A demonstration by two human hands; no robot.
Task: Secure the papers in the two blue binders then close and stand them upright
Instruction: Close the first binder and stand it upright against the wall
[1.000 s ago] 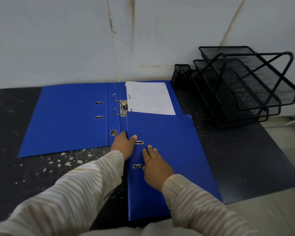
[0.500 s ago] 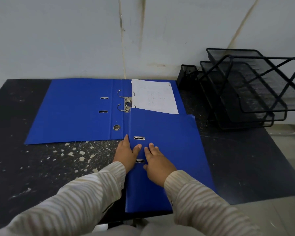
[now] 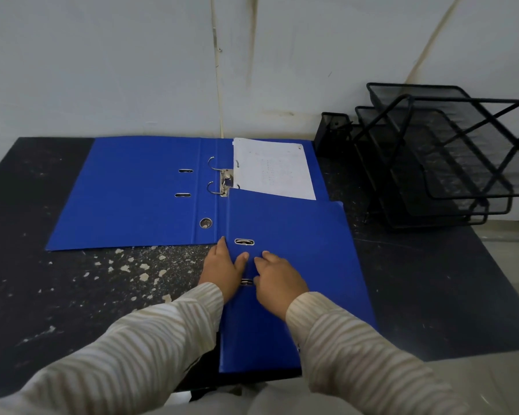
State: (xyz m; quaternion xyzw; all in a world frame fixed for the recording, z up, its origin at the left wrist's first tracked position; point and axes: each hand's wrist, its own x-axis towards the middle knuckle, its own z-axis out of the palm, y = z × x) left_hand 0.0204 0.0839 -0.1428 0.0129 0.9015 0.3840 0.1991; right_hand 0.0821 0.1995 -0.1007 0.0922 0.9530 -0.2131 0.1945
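Note:
A closed blue binder (image 3: pixel 297 250) lies flat on the near part of the dark table, overlapping the lower right of a second blue binder (image 3: pixel 126 190) that lies open behind it. The open binder shows its metal ring mechanism (image 3: pixel 222 179) with the rings apart, and a white sheet of paper (image 3: pixel 273 169) lies on its right half. My left hand (image 3: pixel 222 271) rests at the spine edge of the closed binder, fingers spread flat. My right hand (image 3: pixel 277 280) presses flat on its cover beside the lower slot. Neither hand grips anything.
A black mesh letter tray stack (image 3: pixel 450 157) and a small black mesh pen cup (image 3: pixel 333 130) stand at the back right against the wall. The dark table (image 3: pixel 72 295) is speckled with white flecks at the left; its right edge drops off near the trays.
Both hands have slid a little toward me along the closed binder's spine side. The view has shifted, and the binders themselves lie as before.

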